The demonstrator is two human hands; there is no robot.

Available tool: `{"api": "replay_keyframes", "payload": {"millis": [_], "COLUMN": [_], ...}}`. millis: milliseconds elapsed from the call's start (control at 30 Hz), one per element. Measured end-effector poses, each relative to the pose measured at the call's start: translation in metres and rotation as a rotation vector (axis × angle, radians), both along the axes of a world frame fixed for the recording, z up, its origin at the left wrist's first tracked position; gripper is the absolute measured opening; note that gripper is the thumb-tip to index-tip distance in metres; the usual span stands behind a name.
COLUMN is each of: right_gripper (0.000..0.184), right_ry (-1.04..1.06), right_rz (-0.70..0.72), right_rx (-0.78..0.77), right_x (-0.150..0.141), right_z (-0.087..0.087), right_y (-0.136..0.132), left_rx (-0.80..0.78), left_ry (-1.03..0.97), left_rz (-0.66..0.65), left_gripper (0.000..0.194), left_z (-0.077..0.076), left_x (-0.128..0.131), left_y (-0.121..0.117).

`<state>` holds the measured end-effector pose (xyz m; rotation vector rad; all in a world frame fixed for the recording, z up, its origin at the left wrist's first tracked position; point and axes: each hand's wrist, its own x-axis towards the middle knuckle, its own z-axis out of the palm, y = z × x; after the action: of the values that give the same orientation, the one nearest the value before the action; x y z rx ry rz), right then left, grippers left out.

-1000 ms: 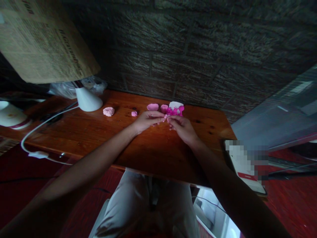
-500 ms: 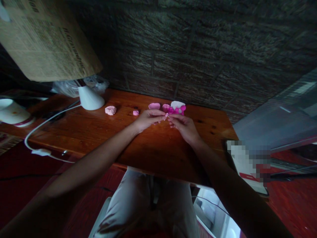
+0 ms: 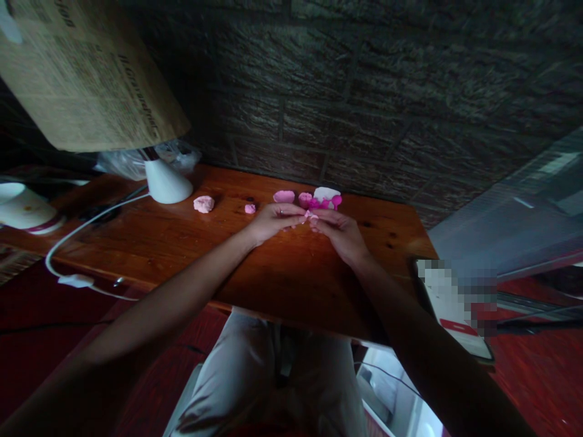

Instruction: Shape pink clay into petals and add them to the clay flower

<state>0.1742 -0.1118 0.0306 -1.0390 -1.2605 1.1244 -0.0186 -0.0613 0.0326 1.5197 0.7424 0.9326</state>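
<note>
Between my fingertips is a small light-pink piece of modelling clay [image 3: 310,215], partly hidden by them. My left hand [image 3: 276,221] pinches it from the left, with a ring on one finger. From the right, my right hand [image 3: 339,230] pinches the same piece. Just behind the hands lie a flat pink oval piece [image 3: 284,196], a smaller pink lump [image 3: 305,198], bright magenta shapes [image 3: 325,203] and a white piece [image 3: 327,193]. Left of my hands, a small pink lump [image 3: 250,208] and a larger pale-pink clay lump [image 3: 203,204] rest on the wooden table [image 3: 282,273].
At the left stands a lamp with a white base [image 3: 168,182] and newsprint shade [image 3: 104,85]. Its white cord [image 3: 59,237] hangs over the front edge. A white cup [image 3: 25,206] lies far left. A tablet-like device [image 3: 455,315] sits at the right edge, and a brick wall [image 3: 296,91] rises behind.
The fingers have shifted slightly around the small pink piece, which now looks turned between them. The arms and the other clay pieces stay in place.
</note>
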Motion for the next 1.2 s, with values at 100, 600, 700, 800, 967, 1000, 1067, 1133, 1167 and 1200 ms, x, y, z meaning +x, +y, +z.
{"api": "replay_keyframes", "payload": {"millis": [100,600,700,800,967,1000,1067,1133,1167,1200], "right_gripper": [0.025,0.021,0.021,0.022,0.021,0.021,0.02,0.02,0.021,0.021], "right_ry": [-0.021,-0.025,-0.014,-0.007,-0.01,-0.009,-0.008,-0.003,0.002,0.008], "right_rz": [0.0,-0.055,-0.067,-0.072,-0.068,-0.068,-0.067,-0.062,-0.059,-0.059], "right_rx": [0.006,0.036,0.028,0.026,0.041,0.048,0.054,0.048,0.043,0.04], "right_x": [0.0011,-0.0006,-0.0022,-0.0028,-0.0025,-0.0025,-0.0029,-0.0035,-0.0038,-0.004], "right_z": [-0.001,0.0005,0.0013,0.0018,0.0019,0.002,0.0022,0.0023,0.0022,0.0022], "right_y": [0.0005,0.0002,-0.0005,-0.0007,-0.0005,-0.0006,-0.0008,-0.0011,-0.0012,-0.0013], "left_rx": [0.019,0.063,0.053,0.051,0.045,0.044,0.042,0.043,0.044,0.045], "left_ry": [-0.004,0.001,-0.008,0.004,0.02,0.015,0.001,-0.012,-0.016,-0.017], "left_rz": [0.001,-0.021,-0.019,-0.012,-0.012,-0.014,-0.016,-0.014,-0.013,-0.012], "left_gripper": [0.037,0.028,0.03,0.032,0.03,0.03,0.027,0.025,0.025,0.025], "left_z": [-0.0013,-0.0026,-0.0017,-0.0009,-0.0007,-0.0011,-0.002,-0.0031,-0.0035,-0.0039], "left_x": [-0.0006,0.0024,0.0022,0.0016,0.0015,0.0015,0.0018,0.0021,0.0022,0.0023], "left_y": [0.0006,-0.0019,-0.0021,-0.0025,-0.0029,-0.0027,-0.0021,-0.0013,-0.001,-0.0007]}}
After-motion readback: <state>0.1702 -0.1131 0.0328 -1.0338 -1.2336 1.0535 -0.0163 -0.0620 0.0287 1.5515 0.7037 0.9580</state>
